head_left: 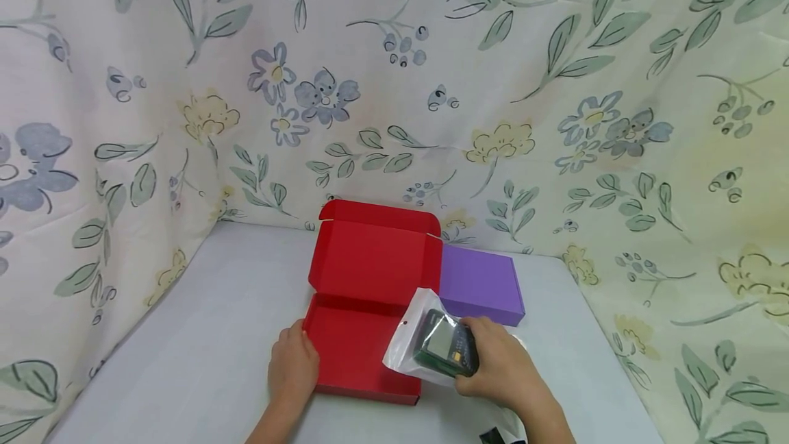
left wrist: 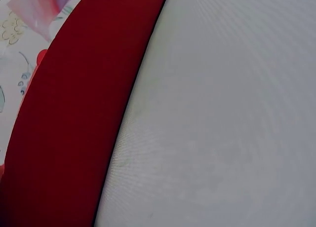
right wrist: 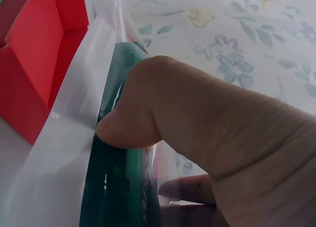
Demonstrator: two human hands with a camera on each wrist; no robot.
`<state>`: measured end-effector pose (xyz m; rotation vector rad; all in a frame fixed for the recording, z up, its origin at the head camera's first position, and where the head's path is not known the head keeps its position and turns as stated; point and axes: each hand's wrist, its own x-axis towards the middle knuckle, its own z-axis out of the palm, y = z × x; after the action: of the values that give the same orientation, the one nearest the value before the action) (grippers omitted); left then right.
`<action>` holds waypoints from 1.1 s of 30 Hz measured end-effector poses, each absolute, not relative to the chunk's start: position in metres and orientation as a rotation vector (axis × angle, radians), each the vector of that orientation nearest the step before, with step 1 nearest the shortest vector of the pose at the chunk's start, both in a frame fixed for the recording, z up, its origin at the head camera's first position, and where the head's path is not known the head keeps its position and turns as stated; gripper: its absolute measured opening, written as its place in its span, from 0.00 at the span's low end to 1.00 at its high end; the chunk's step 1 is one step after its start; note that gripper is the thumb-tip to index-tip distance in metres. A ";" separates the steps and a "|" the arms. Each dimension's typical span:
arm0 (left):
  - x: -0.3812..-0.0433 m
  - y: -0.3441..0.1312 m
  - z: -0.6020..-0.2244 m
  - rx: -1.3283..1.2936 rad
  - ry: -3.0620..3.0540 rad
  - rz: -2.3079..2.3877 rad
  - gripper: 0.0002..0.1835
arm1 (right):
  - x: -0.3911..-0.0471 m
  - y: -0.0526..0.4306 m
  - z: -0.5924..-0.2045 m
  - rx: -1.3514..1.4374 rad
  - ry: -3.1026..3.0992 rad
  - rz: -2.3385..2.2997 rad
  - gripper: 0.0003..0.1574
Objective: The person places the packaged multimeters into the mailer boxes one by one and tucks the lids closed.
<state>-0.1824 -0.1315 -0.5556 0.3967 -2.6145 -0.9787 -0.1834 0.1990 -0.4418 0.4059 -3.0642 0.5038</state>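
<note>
Two hands: right hand [head_left: 498,365] clamps bagged device [head_left: 445,344]; left hand [head_left: 294,365] touches red box [head_left: 354,351], grip unclear; slick bag [head_left: 402,349] could slip.

Purple box [head_left: 481,283], floral curtain [head_left: 394,108], white table [head_left: 203,334]

We see: red box [head_left: 357,355], lid [head_left: 372,259] raised open on its far side | dark green device [head_left: 445,346] with greyish screen, tilted, inside clear-and-white bag [head_left: 402,348], held up near the box's right edge

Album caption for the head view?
Right hand grips green boxy device in white plastic bag; left hand touches open red cardboard box.
</note>
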 end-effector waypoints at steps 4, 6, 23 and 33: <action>-0.183 -0.131 -0.553 0.413 -2.607 -0.953 0.19 | -0.187 0.190 -0.442 0.462 -3.051 0.513 0.55; -0.183 -0.132 -0.551 0.434 -2.610 -0.957 0.20 | -0.189 0.184 -0.441 0.489 -3.051 0.525 0.57; -0.182 -0.139 -0.546 0.474 -2.589 -1.353 0.30 | -0.196 0.131 -0.431 0.734 -3.007 0.524 0.61; -0.183 -0.139 -0.539 0.503 -2.586 -1.479 0.29 | -0.198 0.105 -0.434 0.840 -3.001 0.467 0.62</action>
<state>-0.1832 -0.1386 -0.5387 0.5027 -2.5860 -1.4788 -0.1981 0.1051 -0.4344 0.8398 -3.0007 0.4668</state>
